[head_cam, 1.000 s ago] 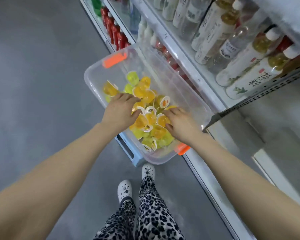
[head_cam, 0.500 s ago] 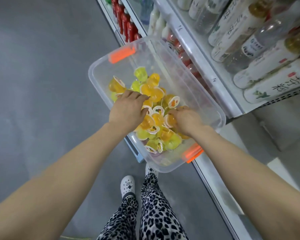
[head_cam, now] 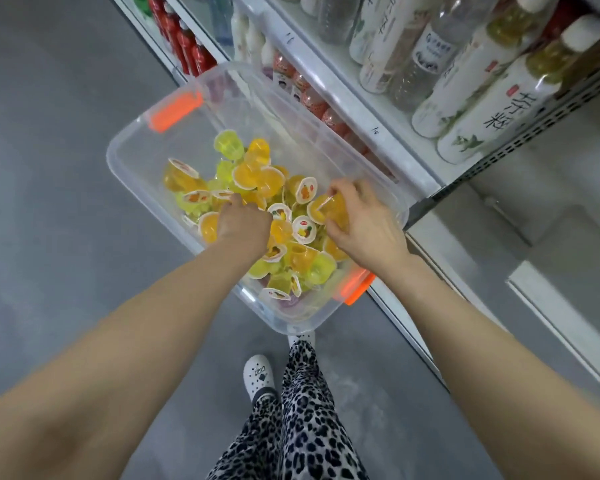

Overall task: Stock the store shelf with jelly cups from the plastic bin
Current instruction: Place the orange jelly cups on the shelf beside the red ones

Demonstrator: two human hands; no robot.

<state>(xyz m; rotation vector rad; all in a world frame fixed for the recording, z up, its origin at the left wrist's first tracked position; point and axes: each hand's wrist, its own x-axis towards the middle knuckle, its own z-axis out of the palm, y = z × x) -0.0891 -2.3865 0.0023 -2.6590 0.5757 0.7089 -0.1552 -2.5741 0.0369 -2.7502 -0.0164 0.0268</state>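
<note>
plastic bin (head_cam: 129, 157) sits raised off the floor, hard against the front of the store shelf (head_cam: 343, 95), presumably so each transfer is a short reach. what holds it up is hidden. its orange latches (head_cam: 174, 110) are at the two short ends, no lid in sight. jelly cups (head_cam: 257, 174) are all loose in the bin, heaped yellow and orange, tipped every which way; i see none on the shelf yet, so stocking looks barely begun. right hand (head_cam: 364, 226) is over the near-shelf side of the heap, fingers (head_cam: 340, 190) curled round an orange cup (head_cam: 333, 209), thumb under it, a one-cup grab. left hand (head_cam: 245, 225) is knuckles-up, pushed into the middle of the pile, fingers buried; cannot tell if they grip anything or just rake. both hands in at once reads as gathering a handful per trip. shelf levels in view are full of bottles (head_cam: 482, 109); the bare level lower right (head_cam: 551, 188) is my guess for the destination.
</note>
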